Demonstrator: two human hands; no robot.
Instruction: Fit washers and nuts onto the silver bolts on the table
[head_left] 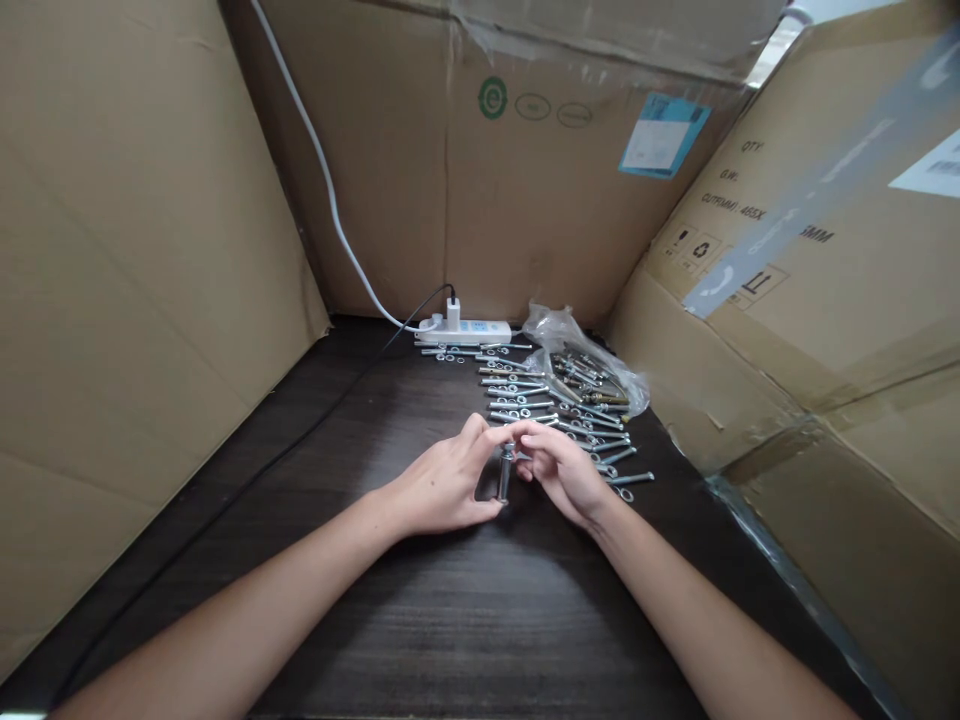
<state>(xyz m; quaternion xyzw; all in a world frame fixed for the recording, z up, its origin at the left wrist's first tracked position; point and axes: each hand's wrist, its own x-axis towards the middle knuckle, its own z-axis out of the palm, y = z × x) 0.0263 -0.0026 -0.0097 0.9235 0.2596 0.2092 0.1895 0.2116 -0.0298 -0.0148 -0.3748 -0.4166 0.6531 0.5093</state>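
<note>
A metallic expansion bolt (505, 478) stands nearly upright just above the dark table, between my two hands. My left hand (442, 480) pinches it lengthwise, thumb at the lower end and index finger at the top. The curled fingers of my right hand (562, 468) close around its upper end; whether a nut or washer is between them is hidden. Just beyond the hands lie several long bolts (517, 404) in rows, with washers and nuts among them. A loose washer (625, 495) rests to the right of my right hand.
A clear plastic bag (559, 328) lies at the back right beside brownish and silver bolts (592, 385). A white power strip (480, 331) with a plugged-in adapter sits against the rear cardboard. A black cable (322, 415) crosses the table's left side. Cardboard walls (135, 280) enclose three sides.
</note>
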